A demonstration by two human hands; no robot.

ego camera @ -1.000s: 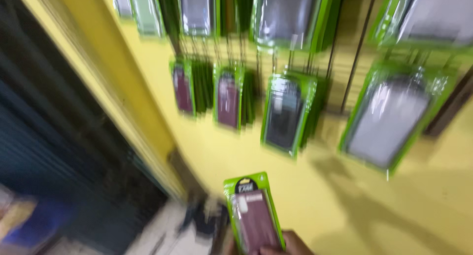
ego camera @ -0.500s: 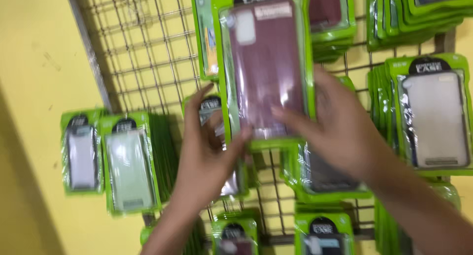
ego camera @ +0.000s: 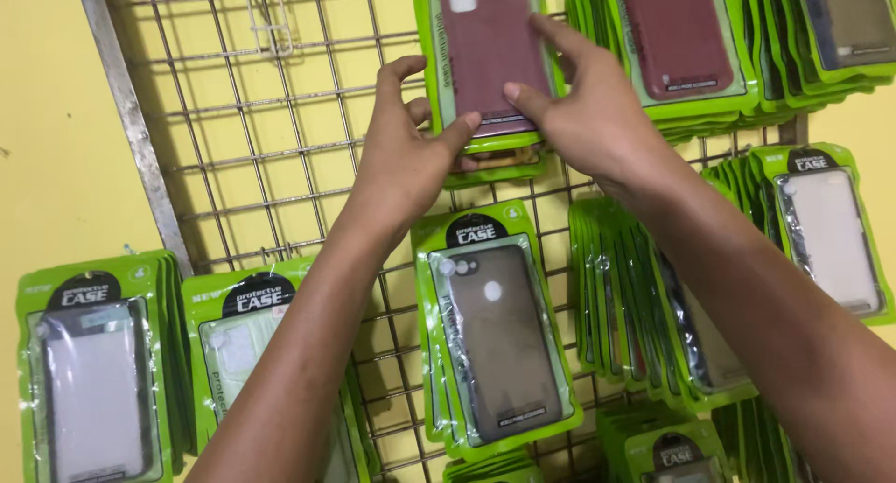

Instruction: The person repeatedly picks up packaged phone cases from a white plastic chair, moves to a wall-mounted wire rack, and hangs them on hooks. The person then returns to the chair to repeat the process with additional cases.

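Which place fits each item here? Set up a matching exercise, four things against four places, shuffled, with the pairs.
Things:
1. maroon phone case pack
2. dark brown phone case pack
3. empty wire hook
4. pale case pack

Places:
A. upper left of the wire grid
B. right edge, below the top row
C. between left hand and right hand
D. centre, under both hands

Pairs: 1-C, 2-D, 3-A, 4-B
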